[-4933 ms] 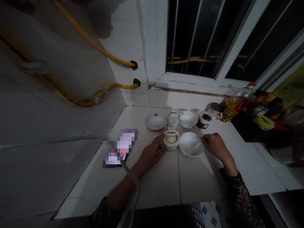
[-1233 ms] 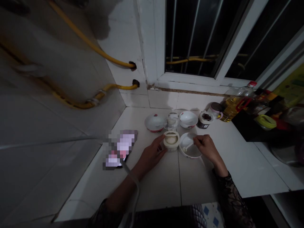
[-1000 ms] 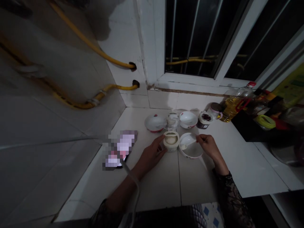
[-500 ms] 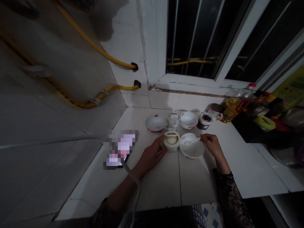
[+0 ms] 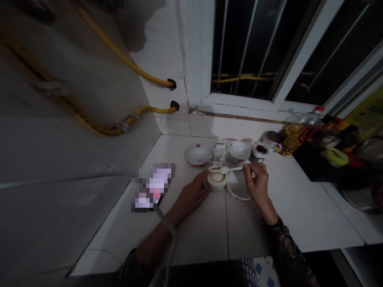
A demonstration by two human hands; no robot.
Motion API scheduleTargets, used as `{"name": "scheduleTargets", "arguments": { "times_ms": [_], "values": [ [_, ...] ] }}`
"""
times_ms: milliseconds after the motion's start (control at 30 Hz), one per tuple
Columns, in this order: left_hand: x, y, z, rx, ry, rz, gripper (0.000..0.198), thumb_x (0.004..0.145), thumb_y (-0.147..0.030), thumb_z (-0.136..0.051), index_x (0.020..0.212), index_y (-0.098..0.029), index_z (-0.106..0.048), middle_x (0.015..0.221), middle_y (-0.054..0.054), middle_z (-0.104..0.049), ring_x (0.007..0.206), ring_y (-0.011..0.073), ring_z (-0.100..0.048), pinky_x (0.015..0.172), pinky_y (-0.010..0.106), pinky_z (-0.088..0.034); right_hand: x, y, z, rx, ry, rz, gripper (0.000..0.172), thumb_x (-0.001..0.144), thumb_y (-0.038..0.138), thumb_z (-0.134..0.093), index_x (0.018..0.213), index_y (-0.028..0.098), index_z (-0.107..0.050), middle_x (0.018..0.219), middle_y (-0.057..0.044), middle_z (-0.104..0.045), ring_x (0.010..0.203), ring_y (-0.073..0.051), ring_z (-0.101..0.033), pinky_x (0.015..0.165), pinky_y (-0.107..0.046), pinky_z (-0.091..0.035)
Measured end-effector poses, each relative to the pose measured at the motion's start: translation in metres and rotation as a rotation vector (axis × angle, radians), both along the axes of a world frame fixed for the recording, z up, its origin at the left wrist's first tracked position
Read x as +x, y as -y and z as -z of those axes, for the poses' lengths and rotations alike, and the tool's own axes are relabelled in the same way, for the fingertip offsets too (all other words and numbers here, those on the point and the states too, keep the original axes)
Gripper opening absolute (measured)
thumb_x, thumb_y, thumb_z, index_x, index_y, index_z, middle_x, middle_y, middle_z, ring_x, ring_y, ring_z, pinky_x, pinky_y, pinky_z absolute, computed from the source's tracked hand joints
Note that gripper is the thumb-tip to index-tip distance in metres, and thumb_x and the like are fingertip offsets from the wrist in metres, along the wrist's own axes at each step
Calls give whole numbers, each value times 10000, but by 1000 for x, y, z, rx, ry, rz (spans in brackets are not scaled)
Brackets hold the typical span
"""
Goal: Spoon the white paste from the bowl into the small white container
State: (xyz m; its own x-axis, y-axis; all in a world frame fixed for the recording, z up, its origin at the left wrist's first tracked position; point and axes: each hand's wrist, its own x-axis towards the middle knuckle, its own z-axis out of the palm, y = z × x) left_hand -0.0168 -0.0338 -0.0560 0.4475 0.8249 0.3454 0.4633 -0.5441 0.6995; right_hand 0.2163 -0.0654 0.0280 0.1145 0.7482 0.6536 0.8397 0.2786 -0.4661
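My left hand (image 5: pixel 194 191) grips the left side of a small white tub (image 5: pixel 218 188), which stands on the counter with pale, grainy contents. In my right hand (image 5: pixel 257 179) is a white spoon (image 5: pixel 235 169), its handle pinched between thumb and fingers. The spoon's bowl end is over the tub's opening; whether it touches the contents I cannot tell. A white bowl (image 5: pixel 235 192) stands just right of the tub, partly hidden under my right hand.
Behind stand a bowl with a red base (image 5: pixel 196 156), a clear container (image 5: pixel 220 153), another white bowl (image 5: pixel 238 151) and a dark-filled jar (image 5: pixel 259 151). An oil bottle (image 5: pixel 295 135) is at back right. A phone (image 5: pixel 155 185) lies left; a grey cable (image 5: pixel 170 231) crosses my left forearm.
My right hand has moved left, carrying the spoon from the front white bowl to above the tub. My left hand keeps its place at the tub.
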Motion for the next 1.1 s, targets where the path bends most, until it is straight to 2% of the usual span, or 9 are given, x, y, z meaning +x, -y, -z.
{"name": "scheduleTargets", "arguments": {
  "times_ms": [100, 200, 300, 367, 467, 567, 733, 933, 1100],
  "values": [
    [0, 0, 0, 5, 3, 3, 541, 873, -301, -545, 1380, -242, -365, 960, 19, -632, 684, 131, -620, 686, 280, -533, -10, 4, -1, 98, 298, -117, 296, 970, 269, -454, 772, 202, -663, 667, -29, -661, 646, -154, -550, 823, -348, -363],
    [1, 0, -1, 11, 7, -9, 537, 868, -304, -554, 1371, -243, -378, 985, 28, -639, 684, 135, -624, 681, 281, -535, -11, 7, -3, 205, 439, -141, 248, 968, 232, -483, 808, 206, -670, 666, -15, -668, 638, -143, -549, 837, -345, -353],
    [1, 1, -3, 1, 4, -6, 526, 869, -309, -553, 1364, -235, -389, 980, 33, -643, 678, 139, -626, 673, 282, -534, -7, 9, -4, 270, 414, -95, 248, 970, 233, -482, 809, 207, -668, 672, -17, -672, 632, -142, -552, 832, -353, -356],
    [0, 1, -3, -5, 3, 3, 527, 872, -305, -548, 1367, -230, -384, 970, 32, -642, 685, 139, -625, 678, 283, -533, -5, 9, -4, 219, 378, -87, 272, 976, 237, -460, 810, 211, -673, 688, -23, -677, 637, -147, -558, 829, -362, -357],
    [0, 0, -1, -5, 5, 2, 536, 869, -292, -549, 1372, -227, -377, 963, 30, -636, 696, 139, -625, 687, 282, -531, -7, 6, 0, 100, 395, -152, 291, 983, 244, -442, 823, 208, -683, 710, -32, -680, 657, -154, -562, 831, -360, -356],
    [1, 1, -1, -10, 11, 1, 536, 871, -287, -552, 1374, -237, -374, 968, 25, -631, 698, 136, -621, 701, 285, -533, -11, 3, 5, 74, 448, -196, 302, 989, 270, -444, 817, 196, -681, 694, -32, -666, 666, -156, -549, 818, -341, -356],
    [1, 2, -5, -11, 14, 9, 531, 877, -287, -550, 1375, -240, -373, 982, 27, -628, 705, 136, -621, 700, 280, -532, -11, 2, 5, 132, 460, -211, 284, 987, 247, -453, 825, 183, -677, 702, -30, -670, 661, -148, -545, 809, -333, -367],
    [1, 2, -6, 8, 8, 16, 552, 870, -263, -551, 1386, -232, -355, 995, 28, -633, 698, 129, -615, 699, 281, -532, -11, 6, -1, 296, 387, -208, 221, 961, 195, -503, 793, 177, -645, 672, -18, -653, 637, -140, -533, 789, -327, -388],
    [1, 1, -2, 26, 17, 9, 535, 874, -261, -551, 1374, -237, -364, 998, 29, -634, 682, 124, -615, 687, 273, -532, -17, 4, 1, 266, 449, -280, 203, 955, 195, -525, 791, 173, -642, 647, -7, -633, 616, -131, -523, 775, -314, -397]
  ]
}}
